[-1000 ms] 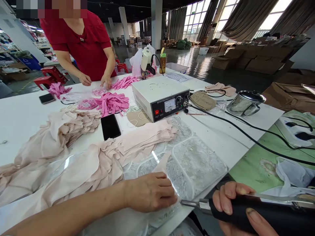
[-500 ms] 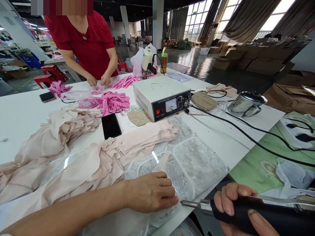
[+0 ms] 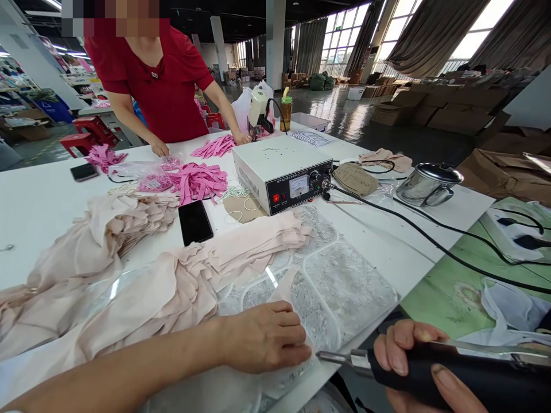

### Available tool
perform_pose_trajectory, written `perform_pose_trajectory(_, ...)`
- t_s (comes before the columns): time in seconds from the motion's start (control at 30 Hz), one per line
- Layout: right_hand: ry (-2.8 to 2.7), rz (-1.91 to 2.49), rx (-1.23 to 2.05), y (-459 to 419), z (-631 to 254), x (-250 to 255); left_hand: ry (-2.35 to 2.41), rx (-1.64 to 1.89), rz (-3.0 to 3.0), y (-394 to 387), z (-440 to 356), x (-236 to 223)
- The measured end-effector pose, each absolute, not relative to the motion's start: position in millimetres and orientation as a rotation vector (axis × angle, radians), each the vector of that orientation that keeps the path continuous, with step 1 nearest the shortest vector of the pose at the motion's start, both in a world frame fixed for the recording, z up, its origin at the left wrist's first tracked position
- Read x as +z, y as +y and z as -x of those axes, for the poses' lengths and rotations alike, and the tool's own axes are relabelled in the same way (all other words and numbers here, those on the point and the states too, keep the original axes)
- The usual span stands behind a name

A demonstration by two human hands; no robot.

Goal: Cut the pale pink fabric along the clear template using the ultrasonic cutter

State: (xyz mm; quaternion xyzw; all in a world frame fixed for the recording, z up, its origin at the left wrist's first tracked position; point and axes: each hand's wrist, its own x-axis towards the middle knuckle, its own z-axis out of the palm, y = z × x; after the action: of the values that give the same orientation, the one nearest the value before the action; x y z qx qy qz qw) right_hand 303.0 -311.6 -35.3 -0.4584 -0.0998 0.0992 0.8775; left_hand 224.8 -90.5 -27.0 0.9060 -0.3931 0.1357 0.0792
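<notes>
My left hand (image 3: 269, 337) presses a piece of beige fabric (image 3: 286, 287) onto a clear patterned mat (image 3: 344, 281), fingers together and bent, fingertips partly hidden. In my right hand (image 3: 413, 355) is a black handheld ultrasonic tool (image 3: 465, 367), my fingers wrapped round its body. Its pointed metal tip (image 3: 331, 357) is just right of my left fingertips, at the mat's near edge. Whether the tip touches the fabric is unclear. A layered stack of beige fabric pieces (image 3: 253, 241) lies beyond my left forearm.
A white control box (image 3: 282, 163) with a cable (image 3: 413, 223) stands behind the mat. A black phone (image 3: 195, 222), a fabric pile (image 3: 116, 221), pink strips (image 3: 198, 180) and a steel mug (image 3: 430, 183) lie around. Across the table works a person in red (image 3: 159, 86).
The person across the table has straightened and reached one hand toward the pale device beside the control box. My hands and the tool look nearly unmoved.
</notes>
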Motion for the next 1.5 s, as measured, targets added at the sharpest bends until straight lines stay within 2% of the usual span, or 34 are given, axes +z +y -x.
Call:
perform_pose_trajectory(1.13, -0.351, 0.997, 0.158, -304, -304, -25, -1.196, 0.334, -2.723, -89, -226, -27)
perform_pose_trajectory(1.5, -0.365, 1.011, 0.181, -304, -301, -21, -1.209, 0.428, -2.707, -90, -227, -27)
